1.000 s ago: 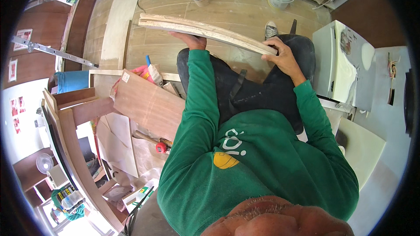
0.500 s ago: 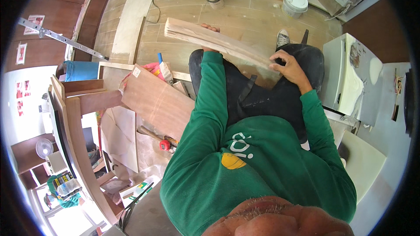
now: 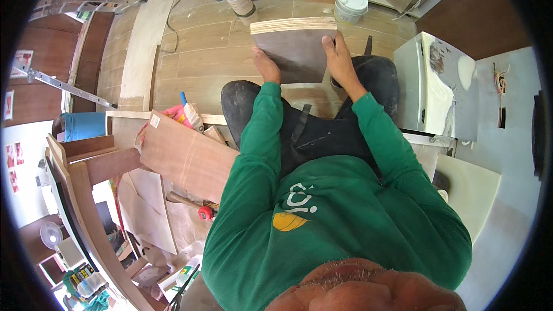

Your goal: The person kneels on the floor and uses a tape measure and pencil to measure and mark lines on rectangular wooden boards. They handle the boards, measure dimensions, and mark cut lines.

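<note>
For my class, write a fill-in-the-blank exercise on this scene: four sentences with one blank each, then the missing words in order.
1. The right hand rests its ____ on the grey face of the held wood.
2. The left hand is at the wood's ____ side.
3. The tape measure is coloured ____.
4. The bucket has a ____ lid.

Missing words: thumb; left; red; white.

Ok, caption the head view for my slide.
Right hand grips a grey-faced wooden piece, left hand at its opposite edge, a white bucket on the floor beyond.
</note>
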A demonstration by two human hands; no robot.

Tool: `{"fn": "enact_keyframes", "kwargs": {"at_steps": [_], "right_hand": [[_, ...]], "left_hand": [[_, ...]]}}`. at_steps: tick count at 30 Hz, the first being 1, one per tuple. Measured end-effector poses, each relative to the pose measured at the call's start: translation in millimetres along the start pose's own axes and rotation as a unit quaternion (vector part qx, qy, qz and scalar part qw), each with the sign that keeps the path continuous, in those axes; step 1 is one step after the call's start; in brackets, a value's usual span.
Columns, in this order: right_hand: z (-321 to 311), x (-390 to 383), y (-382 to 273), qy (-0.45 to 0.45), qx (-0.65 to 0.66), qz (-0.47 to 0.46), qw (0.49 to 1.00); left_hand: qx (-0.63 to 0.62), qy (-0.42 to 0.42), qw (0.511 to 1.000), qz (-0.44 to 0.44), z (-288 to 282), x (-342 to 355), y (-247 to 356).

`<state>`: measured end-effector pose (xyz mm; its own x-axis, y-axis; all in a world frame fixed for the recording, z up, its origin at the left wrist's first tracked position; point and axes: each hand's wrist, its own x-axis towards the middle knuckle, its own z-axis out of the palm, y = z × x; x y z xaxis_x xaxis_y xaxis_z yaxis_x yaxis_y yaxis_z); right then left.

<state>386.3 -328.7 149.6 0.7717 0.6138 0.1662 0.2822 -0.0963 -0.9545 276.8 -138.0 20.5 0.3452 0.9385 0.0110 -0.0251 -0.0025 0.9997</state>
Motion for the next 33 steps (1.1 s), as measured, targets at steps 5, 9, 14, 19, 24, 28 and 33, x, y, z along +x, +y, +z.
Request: {"fn": "enact_keyframes", "kwargs": {"at_steps": [5, 9, 14, 19, 24, 28, 33], "right_hand": [[7.3, 38.1, 65.2, -0.059, 0.068, 0.037, 0.995], [13.2, 41.8, 119.6, -0.06, 0.157, 0.151, 0.974], [17.8, 46.4, 175.6, -0.088, 0.237, 0.247, 0.936], [23.9, 44.6, 162.6, -0.047, 0.167, 0.259, 0.95], [44.1, 37.8, 118.9, -0.086, 0.037, 0.124, 0.988], [36.8, 32.5, 148.2, 0.051, -0.047, 0.108, 0.992], [35.9, 31.6, 142.8, 0.087, -0.041, 0.017, 0.995]], "left_hand": [[-0.157, -0.111, 0.979, -0.07, -11.5, -2.1, -29.7], [-0.244, -0.158, 0.946, -0.14, 3.3, -29.4, -7.8], [-0.275, -0.186, 0.923, -0.196, -5.0, -28.0, -25.5], [-0.282, -0.176, 0.911, -0.245, -7.8, -30.3, -34.9], [0.076, -0.207, 0.958, -0.185, -77.3, 10.8, -58.5], [0.294, -0.308, 0.901, -0.08, -24.7, 16.7, 6.1], [0.207, -0.382, 0.9, 0.014, 62.7, 18.7, 55.4]]}}
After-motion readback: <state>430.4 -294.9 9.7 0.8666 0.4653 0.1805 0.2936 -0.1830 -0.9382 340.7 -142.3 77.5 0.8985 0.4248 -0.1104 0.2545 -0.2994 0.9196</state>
